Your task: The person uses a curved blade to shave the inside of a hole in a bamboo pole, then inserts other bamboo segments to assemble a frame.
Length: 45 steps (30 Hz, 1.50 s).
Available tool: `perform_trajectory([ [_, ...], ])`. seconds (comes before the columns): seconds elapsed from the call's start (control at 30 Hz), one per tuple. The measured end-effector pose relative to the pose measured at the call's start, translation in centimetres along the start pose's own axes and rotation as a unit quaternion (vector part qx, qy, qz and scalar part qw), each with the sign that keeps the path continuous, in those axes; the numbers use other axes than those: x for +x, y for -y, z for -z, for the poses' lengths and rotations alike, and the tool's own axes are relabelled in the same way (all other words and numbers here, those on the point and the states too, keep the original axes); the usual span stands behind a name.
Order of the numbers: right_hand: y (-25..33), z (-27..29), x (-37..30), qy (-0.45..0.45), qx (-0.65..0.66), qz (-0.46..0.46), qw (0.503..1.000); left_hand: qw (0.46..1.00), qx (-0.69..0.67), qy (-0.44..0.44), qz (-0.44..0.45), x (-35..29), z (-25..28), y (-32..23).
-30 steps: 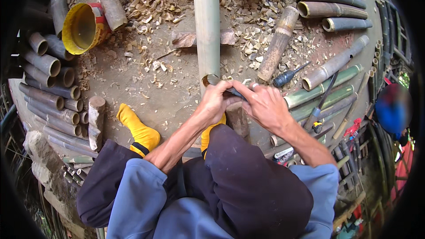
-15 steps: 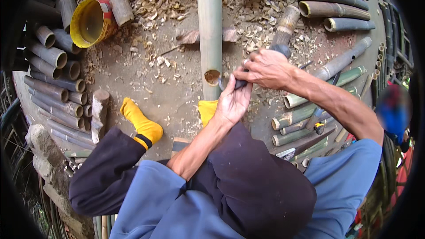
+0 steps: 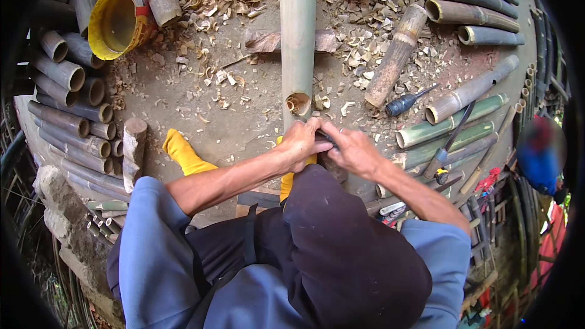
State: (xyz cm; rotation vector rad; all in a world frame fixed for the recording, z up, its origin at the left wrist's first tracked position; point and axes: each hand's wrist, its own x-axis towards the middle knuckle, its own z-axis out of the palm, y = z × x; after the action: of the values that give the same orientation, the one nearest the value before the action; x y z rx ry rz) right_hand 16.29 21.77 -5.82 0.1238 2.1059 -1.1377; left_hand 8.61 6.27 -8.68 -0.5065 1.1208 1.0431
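Observation:
Both hands meet in front of my raised knee, close to the near end of a long pale-green bamboo pole (image 3: 298, 30). A round hole (image 3: 298, 104) with a pale, chipped inside opens in the pole's upper side. My left hand (image 3: 298, 145) is closed with its fingers bent, right at the pole's end. My right hand (image 3: 354, 151) is closed round a dark handle (image 3: 324, 139), its fingers touching the left hand. The tool's working end is hidden. Under the pole's near end, a yellow-socked foot (image 3: 286, 184) shows partly.
A wooden block (image 3: 263, 41) lies under the pole. On the right are a black-handled tool (image 3: 401, 105), a bamboo piece (image 3: 396, 55) and several bamboo lengths (image 3: 454, 131). A yellow bucket (image 3: 113, 24) and stacked bamboo (image 3: 64, 116) stand left. Wood chips (image 3: 213, 9) litter the ground.
My right hand has come down and nearer, uncovering the black-handled tool on the ground. My left hand has turned from palm-up to fingers bent, and moved slightly nearer.

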Motion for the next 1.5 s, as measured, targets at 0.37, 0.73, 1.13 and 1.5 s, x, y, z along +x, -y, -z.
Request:
perform_trajectory([
  [0.37, 2.6, -3.9, 0.2, -0.124, 0.061, -0.04, 0.99, 0.997, 0.047, -0.033, 0.055, -0.3, 1.1, -2.1],
  [0.73, 8.4, 7.6, 9.5, 0.119, -0.651, 0.123, 0.739, 0.697, -0.641, 0.216, -0.239, 2.4, -1.2, 0.7],
  [1.13, 6.9, 5.4, -0.1, -0.104, 0.105, -0.06, 0.987, 0.966, -0.096, 0.081, -0.225, -3.3, -3.8, 3.3],
  [1.5, 8.7, -5.3, 8.1, -0.231, -0.059, 0.214, 0.947, 0.584, 0.776, -0.098, -0.217, -12.1, 10.6, -8.0],
])
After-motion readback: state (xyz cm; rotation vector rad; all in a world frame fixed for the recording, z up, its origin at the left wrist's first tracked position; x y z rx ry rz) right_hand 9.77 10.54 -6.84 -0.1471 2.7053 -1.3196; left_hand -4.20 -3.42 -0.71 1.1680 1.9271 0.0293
